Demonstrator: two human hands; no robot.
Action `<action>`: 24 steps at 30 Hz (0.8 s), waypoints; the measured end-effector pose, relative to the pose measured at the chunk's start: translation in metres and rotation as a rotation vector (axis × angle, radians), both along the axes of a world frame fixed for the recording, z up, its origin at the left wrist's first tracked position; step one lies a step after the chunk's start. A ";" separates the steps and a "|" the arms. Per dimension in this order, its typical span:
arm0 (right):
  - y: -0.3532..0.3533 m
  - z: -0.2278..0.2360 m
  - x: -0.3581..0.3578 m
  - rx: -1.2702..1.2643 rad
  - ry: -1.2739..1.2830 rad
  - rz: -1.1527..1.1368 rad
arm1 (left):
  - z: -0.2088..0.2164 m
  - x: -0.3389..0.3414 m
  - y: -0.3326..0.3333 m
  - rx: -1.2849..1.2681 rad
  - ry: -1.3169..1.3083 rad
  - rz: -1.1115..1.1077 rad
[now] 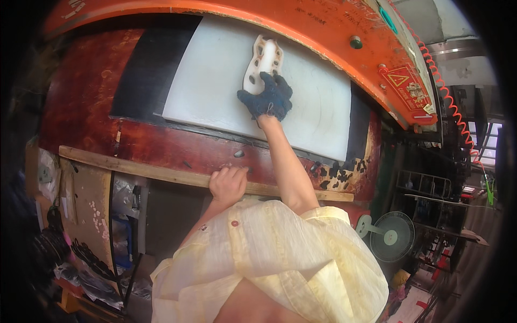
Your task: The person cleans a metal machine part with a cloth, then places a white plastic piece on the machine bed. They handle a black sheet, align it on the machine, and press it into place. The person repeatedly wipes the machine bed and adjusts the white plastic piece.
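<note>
Head view: gloved right hand [267, 97] on a white cutting die [262, 63] at a press table.

Upper centre of the frame: the right hand, in a dark blue knit glove, lies with fingers spread over the lower end of the white, holed die, which rests flat on the white cutting board [215, 86]. Just below centre, the bare left hand [228, 183] is curled closed over the wooden rail [134, 168] along the table's front edge. An orange machine head [344, 43] arches across the top; a green floor fan [392, 236] stands at lower right.
</note>
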State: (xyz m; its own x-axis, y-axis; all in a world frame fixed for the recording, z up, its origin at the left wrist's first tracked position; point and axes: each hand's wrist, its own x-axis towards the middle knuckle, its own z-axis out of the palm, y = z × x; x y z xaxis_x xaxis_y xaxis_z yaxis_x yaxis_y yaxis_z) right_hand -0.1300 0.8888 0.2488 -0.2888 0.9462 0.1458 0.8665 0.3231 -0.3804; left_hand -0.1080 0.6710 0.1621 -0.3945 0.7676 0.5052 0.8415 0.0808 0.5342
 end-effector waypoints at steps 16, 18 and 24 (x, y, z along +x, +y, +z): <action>0.063 0.001 -0.008 -0.167 0.159 0.044 | 0.003 -0.027 0.035 -0.033 -0.042 -0.030; 0.079 -0.005 0.012 -0.201 0.379 -0.033 | 0.003 -0.033 0.046 0.000 -0.016 -0.067; 0.082 -0.036 0.119 -0.272 0.801 -0.076 | 0.003 -0.060 0.097 -0.006 -0.006 -0.168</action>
State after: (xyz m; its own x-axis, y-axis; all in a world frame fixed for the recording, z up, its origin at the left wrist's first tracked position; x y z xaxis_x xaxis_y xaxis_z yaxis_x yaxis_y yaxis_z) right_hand -0.0109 0.9707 0.2131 -0.1292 0.9906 0.0438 0.3177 0.0832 -0.9445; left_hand -0.1681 0.7680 0.1656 -0.2629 0.8262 0.4983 0.8404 -0.0576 0.5389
